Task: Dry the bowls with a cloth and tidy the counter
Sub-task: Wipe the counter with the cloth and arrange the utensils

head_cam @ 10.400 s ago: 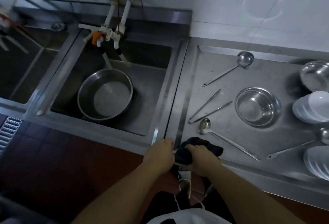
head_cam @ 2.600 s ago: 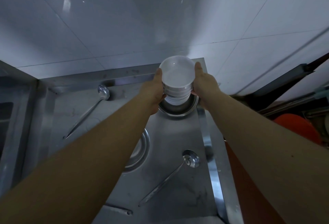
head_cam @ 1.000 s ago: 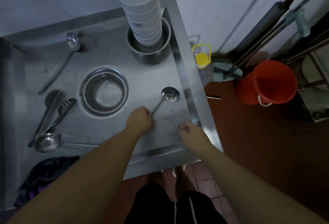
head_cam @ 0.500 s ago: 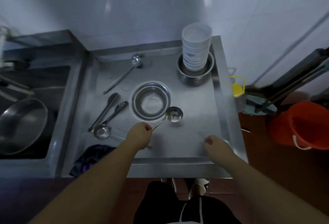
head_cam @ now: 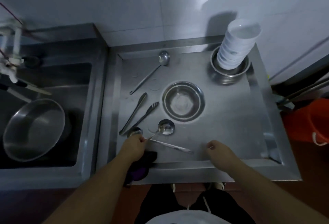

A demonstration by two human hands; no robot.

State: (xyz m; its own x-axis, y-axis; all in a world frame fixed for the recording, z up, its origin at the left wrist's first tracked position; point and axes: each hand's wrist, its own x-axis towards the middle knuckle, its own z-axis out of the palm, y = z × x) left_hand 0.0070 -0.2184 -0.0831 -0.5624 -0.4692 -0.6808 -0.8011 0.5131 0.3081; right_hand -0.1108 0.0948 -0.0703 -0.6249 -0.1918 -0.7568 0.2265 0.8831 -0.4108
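Note:
My left hand (head_cam: 133, 145) grips the thin handle of a steel ladle (head_cam: 166, 127), whose bowl rests on the steel counter (head_cam: 231, 127) just below a shallow steel bowl (head_cam: 183, 101). A second ladle (head_cam: 169, 145) lies under it, its handle running right along the front of the counter. My right hand (head_cam: 218, 150) hovers loosely curled over the counter's front edge and holds nothing. A stack of white bowls (head_cam: 236, 49) stands in a steel bowl (head_cam: 229, 74) at the back right corner. The dark cloth (head_cam: 142, 165) lies bunched under my left wrist.
Steel tongs (head_cam: 137, 113) and a third ladle (head_cam: 151, 71) lie on the left half of the counter. A large steel basin (head_cam: 33, 128) sits in the sink at the left. An orange bucket (head_cam: 318, 122) stands on the floor at the right.
My left hand has slid the ladle left and toward the front, next to the second ladle. The right hand stayed near the front edge. The view has shifted right.

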